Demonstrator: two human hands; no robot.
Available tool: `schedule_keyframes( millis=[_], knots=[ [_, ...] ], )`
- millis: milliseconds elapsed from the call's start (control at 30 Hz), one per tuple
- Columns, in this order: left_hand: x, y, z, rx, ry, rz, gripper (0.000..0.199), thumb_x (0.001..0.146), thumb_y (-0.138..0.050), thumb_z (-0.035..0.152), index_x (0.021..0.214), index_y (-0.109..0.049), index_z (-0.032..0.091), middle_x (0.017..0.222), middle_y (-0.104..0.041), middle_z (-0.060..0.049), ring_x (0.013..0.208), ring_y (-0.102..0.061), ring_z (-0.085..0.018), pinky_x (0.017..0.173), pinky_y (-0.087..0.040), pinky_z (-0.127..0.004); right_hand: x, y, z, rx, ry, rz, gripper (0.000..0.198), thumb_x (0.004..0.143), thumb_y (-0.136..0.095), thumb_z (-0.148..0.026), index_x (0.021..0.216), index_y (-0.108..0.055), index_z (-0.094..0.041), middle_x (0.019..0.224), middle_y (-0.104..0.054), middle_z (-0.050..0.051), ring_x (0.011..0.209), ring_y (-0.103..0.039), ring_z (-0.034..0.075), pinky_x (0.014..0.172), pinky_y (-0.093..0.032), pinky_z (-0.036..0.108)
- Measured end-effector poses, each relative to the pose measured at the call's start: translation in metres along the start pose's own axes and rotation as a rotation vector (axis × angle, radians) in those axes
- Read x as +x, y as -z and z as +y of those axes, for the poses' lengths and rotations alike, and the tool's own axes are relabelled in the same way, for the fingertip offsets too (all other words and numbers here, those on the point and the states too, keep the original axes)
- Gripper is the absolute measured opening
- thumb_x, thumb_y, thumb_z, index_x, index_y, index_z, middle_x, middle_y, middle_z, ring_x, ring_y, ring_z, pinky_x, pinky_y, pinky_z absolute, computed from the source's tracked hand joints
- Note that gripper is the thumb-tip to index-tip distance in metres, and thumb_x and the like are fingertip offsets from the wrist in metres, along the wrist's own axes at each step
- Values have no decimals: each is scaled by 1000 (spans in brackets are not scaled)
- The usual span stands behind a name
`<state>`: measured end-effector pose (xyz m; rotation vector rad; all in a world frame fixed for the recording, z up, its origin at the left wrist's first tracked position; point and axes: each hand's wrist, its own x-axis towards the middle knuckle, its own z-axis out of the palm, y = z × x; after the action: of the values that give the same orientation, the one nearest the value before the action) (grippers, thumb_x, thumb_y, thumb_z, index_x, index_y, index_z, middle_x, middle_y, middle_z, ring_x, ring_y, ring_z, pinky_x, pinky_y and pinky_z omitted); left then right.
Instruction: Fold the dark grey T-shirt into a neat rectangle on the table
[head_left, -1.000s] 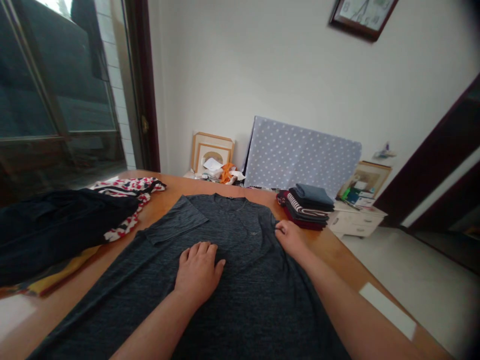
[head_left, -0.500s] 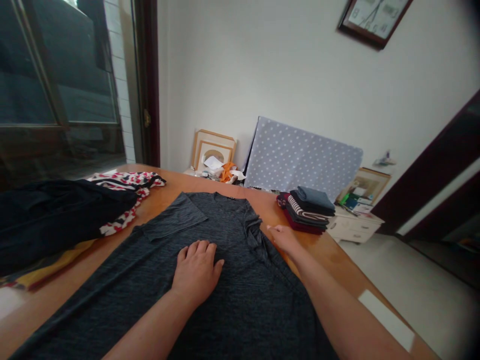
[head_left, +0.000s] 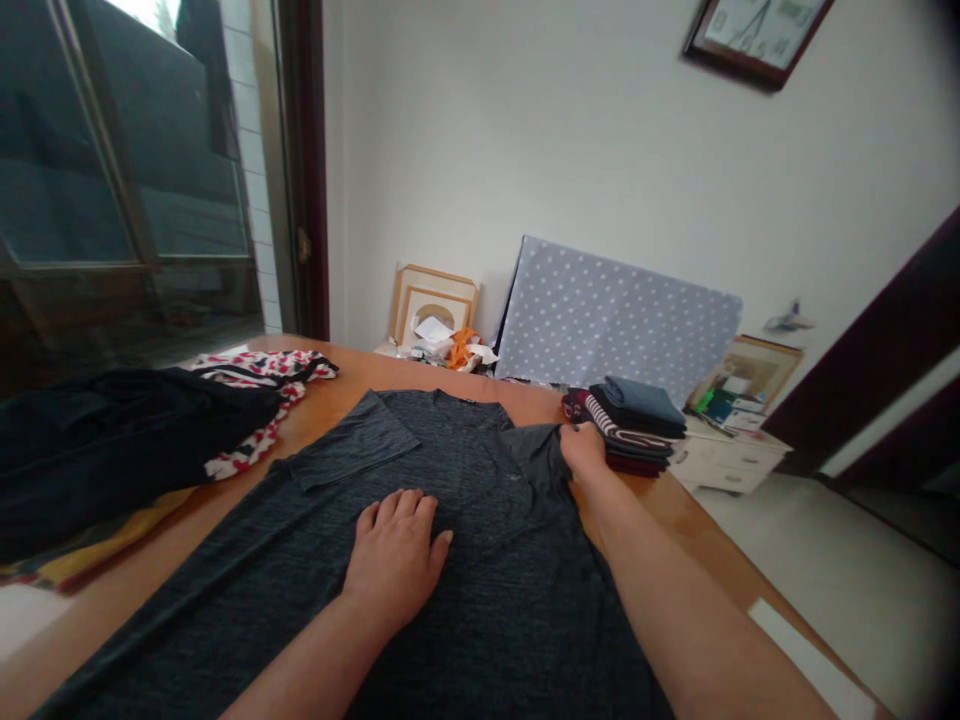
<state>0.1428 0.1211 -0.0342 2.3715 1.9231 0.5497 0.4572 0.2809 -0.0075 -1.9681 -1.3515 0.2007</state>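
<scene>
A dark grey short-sleeved T-shirt [head_left: 495, 570] lies spread over the table, its neckline at the far end. My left hand [head_left: 397, 550] rests flat on the middle of the shirt, fingers stretched out. At the right shoulder, my right hand [head_left: 583, 448] pinches the edge of the right sleeve and holds it out to the side. The left sleeve lies folded inward across the shirt's upper left. Just beyond my right hand stands a stack of folded clothes [head_left: 637, 410], with a blue-grey piece on top.
A loose heap of dark clothes [head_left: 127, 430] covers the table's left side, with a red-and-white patterned garment [head_left: 255, 440] beneath. A white sheet [head_left: 810, 655] lies by the right edge of the wooden table [head_left: 375, 372]. Behind are a polka-dot cloth [head_left: 607, 310] and a white cabinet [head_left: 724, 460].
My right hand has taken hold of the crumpled right sleeve and drawn it outward, so it now lies straighter. My left hand has stayed on the shirt. The view has shifted slightly.
</scene>
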Motion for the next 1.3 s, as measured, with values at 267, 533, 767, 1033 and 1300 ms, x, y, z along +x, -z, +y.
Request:
schedule_keyframes(
  millis=[267,533,767,1033,1300],
  knots=[
    [0,2,2,3,12,-14,40,92,-45,44,124,-60,24,134,-57,-11,127,-46,-32,107,-30,-48,2,39,27,-61,-140,251,35,83,-52,-30,111,-65,-14,98,-71,20,91,-67,31,75,-47,34],
    [0,1,2,-2,19,-23,41,92,-45,44,125,-59,24,136,-56,-10,128,-46,-31,108,-29,-48,-48,52,-3,292,400,-34,32,85,-54,-36,112,-62,-19,112,-69,9,101,-62,23,86,-46,29],
    [1,0,1,7,8,-12,41,93,-45,45,125,-59,24,135,-57,-11,127,-47,-32,107,-30,-49,-41,52,19,29,208,-41,20,86,-51,-33,92,-65,-20,87,-70,5,79,-62,19,70,-42,26],
    [2,-1,0,18,3,-16,42,93,-44,46,125,-59,24,137,-56,-11,129,-44,-32,107,-29,-50,-56,59,60,-266,322,-400,11,70,-63,-19,81,-64,-20,80,-65,0,72,-55,14,62,-33,23],
    [2,-1,0,16,0,-10,44,92,-44,47,126,-59,23,137,-56,-12,129,-44,-33,106,-30,-51,-51,74,94,-362,92,-214,4,67,-63,-17,68,-62,-21,67,-63,2,64,-53,16,59,-29,26]
  ],
)
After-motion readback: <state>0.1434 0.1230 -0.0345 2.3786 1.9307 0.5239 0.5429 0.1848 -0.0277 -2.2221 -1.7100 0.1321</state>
